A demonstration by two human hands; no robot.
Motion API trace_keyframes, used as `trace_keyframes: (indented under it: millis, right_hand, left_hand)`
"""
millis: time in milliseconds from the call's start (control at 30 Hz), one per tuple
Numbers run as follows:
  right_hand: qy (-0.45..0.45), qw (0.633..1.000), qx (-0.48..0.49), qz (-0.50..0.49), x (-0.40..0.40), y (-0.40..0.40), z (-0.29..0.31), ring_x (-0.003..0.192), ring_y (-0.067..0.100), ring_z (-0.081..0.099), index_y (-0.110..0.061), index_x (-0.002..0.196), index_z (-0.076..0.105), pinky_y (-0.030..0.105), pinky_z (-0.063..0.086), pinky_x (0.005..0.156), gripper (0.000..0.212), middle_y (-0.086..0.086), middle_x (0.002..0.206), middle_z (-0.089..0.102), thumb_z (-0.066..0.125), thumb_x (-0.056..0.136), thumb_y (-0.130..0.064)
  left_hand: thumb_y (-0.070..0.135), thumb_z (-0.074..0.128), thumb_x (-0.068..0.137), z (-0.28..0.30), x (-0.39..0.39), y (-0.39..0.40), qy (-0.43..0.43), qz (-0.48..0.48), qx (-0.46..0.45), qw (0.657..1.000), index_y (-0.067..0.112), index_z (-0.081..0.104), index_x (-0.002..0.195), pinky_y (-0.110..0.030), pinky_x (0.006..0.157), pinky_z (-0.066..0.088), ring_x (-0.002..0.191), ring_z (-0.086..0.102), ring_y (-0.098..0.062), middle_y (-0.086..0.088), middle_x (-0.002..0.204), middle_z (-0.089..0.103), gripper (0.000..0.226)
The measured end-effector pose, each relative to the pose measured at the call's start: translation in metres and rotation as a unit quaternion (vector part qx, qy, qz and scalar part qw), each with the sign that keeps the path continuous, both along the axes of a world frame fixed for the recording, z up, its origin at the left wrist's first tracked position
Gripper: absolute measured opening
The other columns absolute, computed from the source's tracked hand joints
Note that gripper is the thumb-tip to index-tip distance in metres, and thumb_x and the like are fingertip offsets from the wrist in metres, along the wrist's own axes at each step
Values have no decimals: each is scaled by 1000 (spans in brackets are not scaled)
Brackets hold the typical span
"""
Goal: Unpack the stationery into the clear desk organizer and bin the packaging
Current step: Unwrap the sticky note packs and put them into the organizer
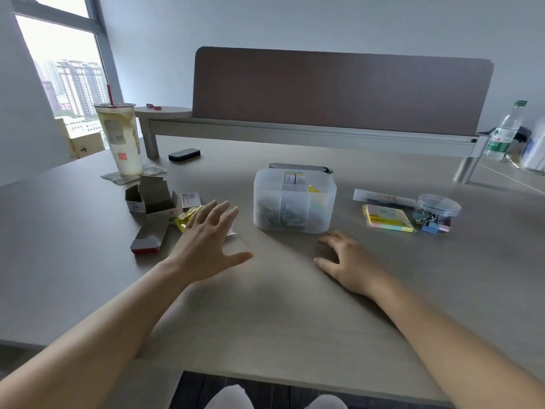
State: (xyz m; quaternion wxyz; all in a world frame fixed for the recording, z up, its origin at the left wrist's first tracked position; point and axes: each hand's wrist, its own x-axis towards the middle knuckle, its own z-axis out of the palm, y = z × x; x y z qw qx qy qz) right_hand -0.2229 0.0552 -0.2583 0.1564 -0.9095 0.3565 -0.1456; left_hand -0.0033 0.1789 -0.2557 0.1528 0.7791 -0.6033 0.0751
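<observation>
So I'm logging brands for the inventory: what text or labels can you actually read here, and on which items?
None can be quoted; all print is too small or blurred:
drink cup: sticker labels, unreadable.
water bottle: green label, unreadable.
opened cartons: red print, unreadable.
small boxes in the clear organizer: unreadable.
sticky notes: header print, unreadable.

Desk (265, 320) bears organizer (295, 208); boxes (153, 202); cup (119, 137).

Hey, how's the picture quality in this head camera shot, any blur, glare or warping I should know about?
Head view: the window at upper left is overexposed, with daylight coming from that side; wide-angle warping bends the desk edges; the water bottle and the far right edge are smeared; the left hand and clear organizer look soft, so its contents are hard to read.
</observation>
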Motion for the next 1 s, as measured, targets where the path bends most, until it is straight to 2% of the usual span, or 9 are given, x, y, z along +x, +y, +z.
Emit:
trace_keyframes:
  millis: [67,133,267,400,533,633,733,867,1000]
  right_hand:
    - [-2,1000,-5,-30,-13,-11,0,129,22,36,-11,131,42,25,27,104,47,6,140,38,52,88,-27]
    - [-12,998,-7,-65,-28,-24,0,130,23,34,-11,132,40,27,26,106,48,7,141,37,52,88,-27]
    - [-32,991,-12,-131,-53,-55,0,133,23,32,-11,134,37,32,26,110,50,8,144,33,52,88,-25]
    - [-23,986,-27,-162,-60,-87,-2,139,21,22,-12,139,29,37,24,113,56,7,150,25,51,89,-25]
    - [19,985,-29,-172,-57,-109,-1,142,23,15,-14,141,22,39,18,115,63,7,154,15,51,89,-32]
    - [11,983,1,-184,-57,-113,-1,134,28,32,-19,137,35,38,28,108,57,9,147,33,54,86,-37]
    - [-28,982,-6,-186,-59,-108,0,123,28,44,-21,128,49,36,37,100,48,9,135,50,61,82,-30]
    - [-25,987,-23,-159,-67,-92,1,116,25,49,-19,122,55,32,38,95,41,11,126,57,62,82,-24]
    - [34,986,-113,-122,-73,-70,2,111,23,49,-21,120,57,33,39,90,31,8,121,59,47,91,-28]
  left_hand:
    - [76,32,57,3,-16,-7,2,-66,-54,996,16,34,138,-38,112,22,139,23,-25,-5,147,33,100]
    - [73,31,59,5,-38,-18,17,-120,-64,991,16,41,134,-35,107,30,133,33,-22,-2,141,42,94]
    - [76,26,52,2,-77,-48,45,-175,29,983,25,30,139,-25,110,21,136,24,-11,8,146,32,100]
    - [80,20,45,-8,-82,-72,41,-161,117,979,30,22,141,-26,114,12,140,14,-12,9,151,20,108]
    - [82,14,40,-11,-81,-75,37,-146,142,978,33,19,141,-26,114,7,141,11,-11,13,152,15,113]
    - [82,15,40,-10,-80,-75,41,-144,147,978,34,20,141,-27,114,7,141,11,-12,12,152,16,112]
    - [82,16,40,-10,-80,-75,44,-143,148,978,35,20,140,-27,114,7,140,11,-11,13,151,17,112]
    - [83,16,39,-9,-82,-74,51,-145,145,977,34,22,140,-27,115,7,140,13,-11,14,151,18,112]
    - [82,18,38,-8,-84,-71,62,-137,128,980,33,26,138,-26,113,12,138,18,-12,9,149,24,112]
